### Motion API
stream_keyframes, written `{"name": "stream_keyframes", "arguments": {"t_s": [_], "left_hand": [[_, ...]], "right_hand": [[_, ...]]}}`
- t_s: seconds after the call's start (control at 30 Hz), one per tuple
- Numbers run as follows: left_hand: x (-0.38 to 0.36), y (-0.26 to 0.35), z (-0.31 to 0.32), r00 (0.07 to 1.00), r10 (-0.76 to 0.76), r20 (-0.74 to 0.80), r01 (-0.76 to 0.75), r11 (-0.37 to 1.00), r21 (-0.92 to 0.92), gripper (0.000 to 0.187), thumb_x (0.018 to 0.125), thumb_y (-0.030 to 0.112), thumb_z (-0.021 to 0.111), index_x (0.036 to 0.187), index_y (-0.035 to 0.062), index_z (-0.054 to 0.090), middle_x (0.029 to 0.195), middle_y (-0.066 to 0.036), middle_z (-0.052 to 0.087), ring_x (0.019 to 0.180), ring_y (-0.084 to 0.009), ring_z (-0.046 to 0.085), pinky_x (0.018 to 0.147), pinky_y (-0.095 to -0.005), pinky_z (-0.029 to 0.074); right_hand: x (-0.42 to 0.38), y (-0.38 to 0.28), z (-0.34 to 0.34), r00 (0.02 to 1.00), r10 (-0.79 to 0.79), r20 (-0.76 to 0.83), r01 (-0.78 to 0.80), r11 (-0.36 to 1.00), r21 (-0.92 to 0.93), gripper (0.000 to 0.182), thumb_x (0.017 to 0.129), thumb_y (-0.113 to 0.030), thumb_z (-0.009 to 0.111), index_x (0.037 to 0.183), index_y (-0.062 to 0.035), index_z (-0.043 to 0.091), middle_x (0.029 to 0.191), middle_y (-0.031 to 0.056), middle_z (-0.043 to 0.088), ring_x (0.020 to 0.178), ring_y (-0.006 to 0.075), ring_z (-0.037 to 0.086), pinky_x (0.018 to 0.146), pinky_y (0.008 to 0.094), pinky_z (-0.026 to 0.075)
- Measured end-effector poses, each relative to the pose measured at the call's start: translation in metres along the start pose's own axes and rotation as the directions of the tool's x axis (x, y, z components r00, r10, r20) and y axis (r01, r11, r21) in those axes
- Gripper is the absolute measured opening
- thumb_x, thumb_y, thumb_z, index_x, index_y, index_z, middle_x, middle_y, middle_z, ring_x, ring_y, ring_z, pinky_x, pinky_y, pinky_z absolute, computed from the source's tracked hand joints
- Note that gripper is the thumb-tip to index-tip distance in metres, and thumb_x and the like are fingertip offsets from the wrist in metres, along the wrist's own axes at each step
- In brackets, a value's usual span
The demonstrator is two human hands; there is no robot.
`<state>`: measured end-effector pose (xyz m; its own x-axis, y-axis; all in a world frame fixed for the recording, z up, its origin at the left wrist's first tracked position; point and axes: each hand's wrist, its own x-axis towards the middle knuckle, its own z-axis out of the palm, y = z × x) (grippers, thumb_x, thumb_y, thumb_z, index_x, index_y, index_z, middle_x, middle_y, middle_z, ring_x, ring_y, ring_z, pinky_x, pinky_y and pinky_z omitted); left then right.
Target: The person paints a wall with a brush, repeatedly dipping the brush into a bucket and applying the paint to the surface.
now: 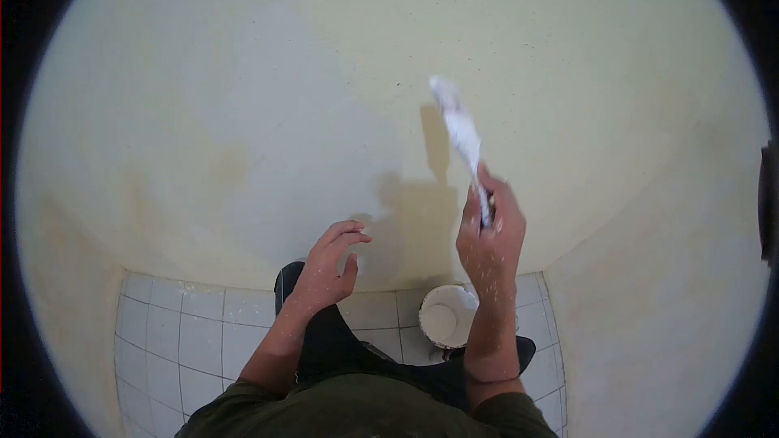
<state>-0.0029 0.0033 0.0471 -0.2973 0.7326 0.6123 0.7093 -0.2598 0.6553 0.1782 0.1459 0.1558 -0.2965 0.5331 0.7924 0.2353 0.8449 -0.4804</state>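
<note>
A paintbrush [462, 135] coated in white paint points up and to the left, its handle in my right hand [493, 235], whose fingers are wrapped round it. White specks dot that hand and forearm. Behind the brush stands the wall [560, 97], pale yellow on the right, with a whiter patch [284, 122] left of centre. Whether the bristles touch the wall I cannot tell; the brush's shadow falls beside it. My left hand [329, 264] is open and holds nothing, its fingers apart and slightly curled, low in front of the wall.
A white bucket [428, 302] with pale paint inside stands on the tiled floor [199, 328], below my right hand and near the foot of the wall. Side walls rise at left and right. A dark object [766, 204] sits at the far right edge. My knees flank the bucket area.
</note>
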Motion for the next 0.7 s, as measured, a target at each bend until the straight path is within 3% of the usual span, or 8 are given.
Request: {"name": "stream_keyframes", "arguments": {"t_s": [0.1,0.2,0.3,0.4,0.5,0.6,0.7], "left_hand": [[0.005,-0.001,0.0,1.0,0.011,0.028,-0.01,1.0,-0.026,0.039,0.077,-0.012,0.057,0.111,0.0057,0.065,0.125,-0.018,0.06,0.12,-0.0356,0.059,0.104,-0.0421,0.047],[0.006,-0.002,-0.003,0.999,-0.006,0.034,0.008,0.998,-0.066,0.039,0.077,-0.012,0.058,0.111,0.0054,0.065,0.125,-0.017,0.06,0.12,-0.0349,0.059,0.103,-0.0419,0.047],[0.008,-0.005,-0.007,0.998,-0.041,0.047,0.044,0.997,-0.062,0.038,0.077,-0.012,0.058,0.11,0.0051,0.066,0.125,-0.016,0.06,0.12,-0.0343,0.059,0.103,-0.0418,0.047],[0.032,-0.018,0.007,0.995,-0.065,0.079,0.07,0.996,-0.05,0.037,0.078,-0.011,0.058,0.11,0.0052,0.066,0.126,-0.016,0.059,0.121,-0.0344,0.058,0.104,-0.0414,0.047],[0.023,-0.024,0.002,0.993,-0.059,0.1,0.065,0.996,-0.054,0.037,0.08,-0.011,0.057,0.112,0.0053,0.065,0.128,-0.017,0.058,0.123,-0.0353,0.057,0.105,-0.0408,0.046],[0.014,-0.027,-0.006,0.993,-0.067,0.101,0.074,0.995,-0.066,0.037,0.08,-0.011,0.057,0.111,0.0057,0.065,0.128,-0.016,0.058,0.123,-0.035,0.057,0.104,-0.0405,0.046],[0.013,-0.028,-0.005,0.992,-0.078,0.102,0.087,0.992,-0.088,0.036,0.079,-0.011,0.058,0.11,0.0059,0.066,0.127,-0.016,0.059,0.121,-0.0343,0.058,0.103,-0.0406,0.047]], "right_hand": [[0.038,-0.019,0.01,0.989,-0.141,-0.051,0.134,0.985,-0.109,0.035,0.095,-0.004,0.056,0.129,0.0018,0.057,0.09,0.0179,0.058,0.073,0.0342,0.062,0.067,0.0411,0.052],[0.042,-0.009,0.039,0.985,-0.167,0.053,0.175,0.931,-0.32,0.041,0.095,-0.007,0.056,0.135,0.0008,0.052,0.093,0.017,0.056,0.072,0.0336,0.064,0.062,0.0442,0.053],[0.011,0.019,0.073,0.968,0.042,0.247,0.078,0.887,-0.456,0.046,0.093,-0.008,0.057,0.137,0.0007,0.049,0.097,0.0168,0.056,0.069,0.0337,0.066,0.058,0.0448,0.055],[-0.027,0.066,0.096,0.935,0.115,0.337,0.045,0.9,-0.433,0.046,0.092,-0.008,0.056,0.137,0.0008,0.049,0.097,0.0173,0.057,0.069,0.0349,0.067,0.057,0.0443,0.056],[-0.082,0.08,0.11,0.849,0.289,0.443,-0.053,0.879,-0.473,0.043,0.091,-0.007,0.056,0.134,0.0011,0.05,0.098,0.0185,0.058,0.074,0.0364,0.068,0.061,0.0446,0.057],[-0.111,0.077,0.114,0.762,0.413,0.499,-0.127,0.851,-0.509,0.035,0.09,-0.006,0.057,0.124,0.001,0.055,0.098,0.02,0.061,0.077,0.0377,0.069,0.066,0.0457,0.058],[-0.116,0.088,0.111,0.738,0.456,0.498,-0.182,0.845,-0.503,0.027,0.094,-0.012,0.054,0.118,-0.0019,0.059,0.092,0.0212,0.063,0.079,0.0412,0.066,0.07,0.0511,0.054]]}}
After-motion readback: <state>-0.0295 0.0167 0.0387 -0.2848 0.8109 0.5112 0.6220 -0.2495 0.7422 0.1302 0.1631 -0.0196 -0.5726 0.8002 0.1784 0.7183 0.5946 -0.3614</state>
